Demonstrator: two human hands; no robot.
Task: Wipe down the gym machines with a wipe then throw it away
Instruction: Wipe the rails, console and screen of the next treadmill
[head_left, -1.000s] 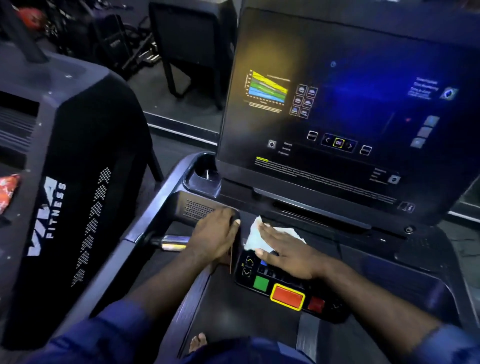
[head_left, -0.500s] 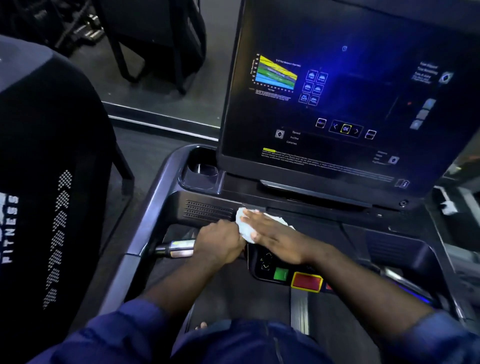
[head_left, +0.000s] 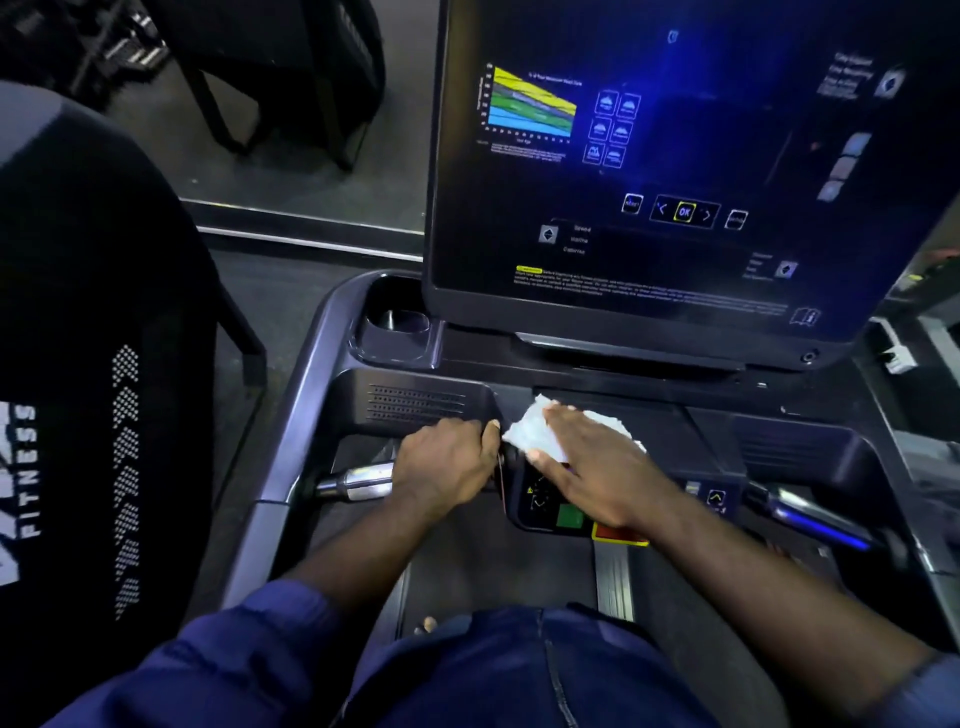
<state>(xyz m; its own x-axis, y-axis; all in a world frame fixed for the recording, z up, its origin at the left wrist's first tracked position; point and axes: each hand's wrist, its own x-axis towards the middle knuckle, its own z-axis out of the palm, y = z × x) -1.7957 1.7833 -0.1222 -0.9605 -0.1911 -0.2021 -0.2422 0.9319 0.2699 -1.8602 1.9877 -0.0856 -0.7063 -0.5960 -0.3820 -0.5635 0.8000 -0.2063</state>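
Pressing wipe (head_left: 530, 428) flat near console (head_left: 649, 415) edge, right hand (head_left: 597, 467); left hand (head_left: 441, 462) round handlebar (head_left: 358, 480).

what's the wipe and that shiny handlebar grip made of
The wipe looks like thin white paper or nonwoven cloth, matte and crinkled. The handlebar grip is probably polished metal, judging by its bright mirror-like glints.

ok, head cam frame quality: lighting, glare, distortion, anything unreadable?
Head view: dim room, blue cast from the lit screen; its small text is smeared, only OK reads; wide-angle bows the screen's edges; the white wipe under the right hand stands out bright against the dark console; a glint shows on the chrome handle that the left hand grips.
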